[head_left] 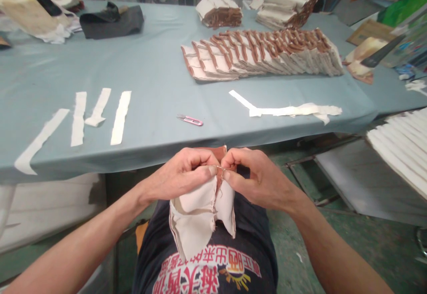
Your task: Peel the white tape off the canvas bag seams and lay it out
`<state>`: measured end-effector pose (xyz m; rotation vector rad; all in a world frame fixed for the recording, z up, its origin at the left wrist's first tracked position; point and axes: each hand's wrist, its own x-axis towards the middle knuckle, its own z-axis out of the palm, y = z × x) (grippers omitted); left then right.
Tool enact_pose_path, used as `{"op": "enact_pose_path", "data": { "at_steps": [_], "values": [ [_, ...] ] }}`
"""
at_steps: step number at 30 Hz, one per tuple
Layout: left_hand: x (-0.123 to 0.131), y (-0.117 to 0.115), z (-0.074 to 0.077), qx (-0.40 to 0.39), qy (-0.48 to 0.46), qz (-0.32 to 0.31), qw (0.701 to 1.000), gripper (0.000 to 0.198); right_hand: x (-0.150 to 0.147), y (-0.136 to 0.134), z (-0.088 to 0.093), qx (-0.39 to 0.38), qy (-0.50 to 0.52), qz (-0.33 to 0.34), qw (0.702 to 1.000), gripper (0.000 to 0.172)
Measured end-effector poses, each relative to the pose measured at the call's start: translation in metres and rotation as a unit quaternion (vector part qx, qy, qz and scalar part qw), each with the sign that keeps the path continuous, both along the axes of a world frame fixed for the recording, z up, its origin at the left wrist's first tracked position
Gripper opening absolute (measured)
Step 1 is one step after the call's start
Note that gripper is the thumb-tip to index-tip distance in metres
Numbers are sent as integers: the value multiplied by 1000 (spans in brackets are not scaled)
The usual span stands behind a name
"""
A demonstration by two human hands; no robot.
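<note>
Broadly, the blue-covered tabletop [150,71] takes up most space, carrying a long overlapping row of cream-and-brown pieces [267,56] on its right half, towards the far edge. Just off the near edge, before the person's dark shirt [260,236], hangs a single stitched piece [196,229]. Left hand [185,174] and right hand [258,176] meet at its upper seam, thumbs and forefingers pinching it; the other fingers seem curled, though partly hidden. White strips [120,118] lie left along the near edge, pink snips [196,121] nearer its middle.

Room left of snips [195,121], stacked pieces [263,56] behind
</note>
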<state>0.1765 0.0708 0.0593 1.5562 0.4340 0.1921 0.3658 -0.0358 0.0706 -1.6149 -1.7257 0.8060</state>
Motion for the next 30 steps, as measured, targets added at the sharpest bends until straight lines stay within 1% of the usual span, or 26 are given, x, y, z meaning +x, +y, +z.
{"op": "enact_pose_path", "data": {
  "at_steps": [2,6,9,11,16,20,22,24,27,28,30],
  "values": [
    [-2,1,1,-2,4,-1,1000,30,-1,0,2,-3,7,9,1000,9],
    [-6,3,1,8,11,-11,1000,37,-5,0,2,7,-17,-1,1000,11],
    [-7,4,0,21,17,-32,999,37,-7,0,0,5,-14,-1,1000,9],
    [-7,4,0,44,18,-35,998,34,-7,0,0,8,-18,4,1000,9],
    [-6,4,2,154,22,-21,988,19,-4,1,1,43,-37,15,998,12],
    [-3,2,5,269,2,-15,963,14,-4,1,-3,57,-51,2,997,15],
    [-1,0,4,308,-19,-7,951,13,-6,1,-6,56,-44,-13,997,16],
    [1,-1,1,306,-31,8,952,14,-8,0,-9,63,-38,-26,997,16],
    [2,-2,-3,267,-19,18,963,17,-10,-1,-13,89,-43,-23,995,15],
    [2,-2,-3,268,-12,17,963,17,-10,-1,-13,96,-48,-14,994,15],
    [2,0,-2,297,-2,11,955,15,-8,0,-12,105,-63,9,992,17]
  ]
}}
